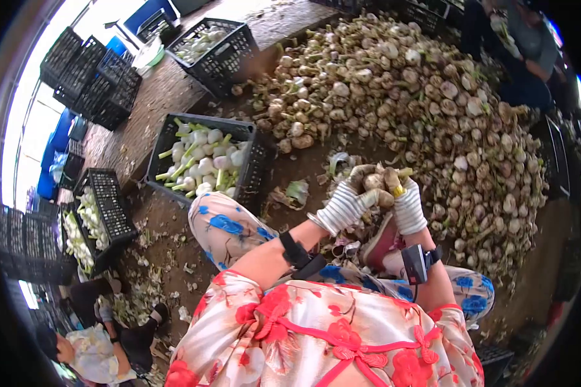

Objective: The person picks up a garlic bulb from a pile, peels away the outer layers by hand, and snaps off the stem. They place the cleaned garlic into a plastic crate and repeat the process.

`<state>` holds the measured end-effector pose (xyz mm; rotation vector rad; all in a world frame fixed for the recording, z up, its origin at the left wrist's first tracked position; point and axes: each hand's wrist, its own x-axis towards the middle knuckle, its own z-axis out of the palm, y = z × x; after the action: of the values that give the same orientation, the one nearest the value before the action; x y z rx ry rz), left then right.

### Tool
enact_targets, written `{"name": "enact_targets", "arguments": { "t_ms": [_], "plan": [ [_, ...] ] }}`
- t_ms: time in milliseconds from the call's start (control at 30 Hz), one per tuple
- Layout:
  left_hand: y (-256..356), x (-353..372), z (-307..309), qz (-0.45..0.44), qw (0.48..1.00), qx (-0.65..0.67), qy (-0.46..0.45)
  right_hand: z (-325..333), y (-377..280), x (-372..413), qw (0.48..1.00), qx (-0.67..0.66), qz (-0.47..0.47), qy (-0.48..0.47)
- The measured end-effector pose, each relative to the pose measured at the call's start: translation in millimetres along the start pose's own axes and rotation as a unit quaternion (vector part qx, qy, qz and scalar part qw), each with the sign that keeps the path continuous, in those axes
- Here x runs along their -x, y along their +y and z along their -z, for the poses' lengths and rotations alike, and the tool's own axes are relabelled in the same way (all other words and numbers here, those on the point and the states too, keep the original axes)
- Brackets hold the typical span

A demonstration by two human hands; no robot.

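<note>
Closest in, both forearms come out of a red-flowered shirt, each with a black strap device [295, 250] at the wrist. Both hands wear striped knit gloves. The left hand [343, 205] is curled around a garlic bulb [373, 182], and the right hand [409, 208] is closed on the same bulb from the other side. The bulb sits between the two gloves, over the knees, and it's dirty tan, lumpy and papery, with a yellowish bit by the right fingers. Just beyond is a huge garlic pile [432, 109] of rough brown bulbs lying on dirt. To the left, a black plastic lattice crate [257, 168] holds clean white bulbs with green stems. Farther back there's another crate [239, 61] and stacked crates [90, 80].
</note>
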<state>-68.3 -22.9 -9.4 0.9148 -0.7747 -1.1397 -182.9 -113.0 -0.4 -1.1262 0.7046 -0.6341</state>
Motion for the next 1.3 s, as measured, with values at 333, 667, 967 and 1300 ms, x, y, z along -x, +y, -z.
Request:
{"name": "enact_targets", "arguments": {
  "t_ms": [333,667,967,1300],
  "plan": [
    [-0.4,4.9,4.5,0.132,0.988,0.072,0.033,3.1,-8.3,16.6,0.988,-0.066,-0.121,-0.068],
    [-4.0,0.7,15.9,0.138,0.985,0.099,0.034,-9.9,-1.6,12.2,0.959,-0.257,-0.116,-0.021],
    [4.6,6.3,4.1,0.03,0.999,-0.009,0.029,-2.8,10.7,12.8,0.998,-0.016,0.031,0.044],
    [-11.5,2.7,16.0,0.094,0.995,0.031,0.006,14.4,19.3,17.7,0.994,-0.089,-0.016,-0.057]
  ]
}}
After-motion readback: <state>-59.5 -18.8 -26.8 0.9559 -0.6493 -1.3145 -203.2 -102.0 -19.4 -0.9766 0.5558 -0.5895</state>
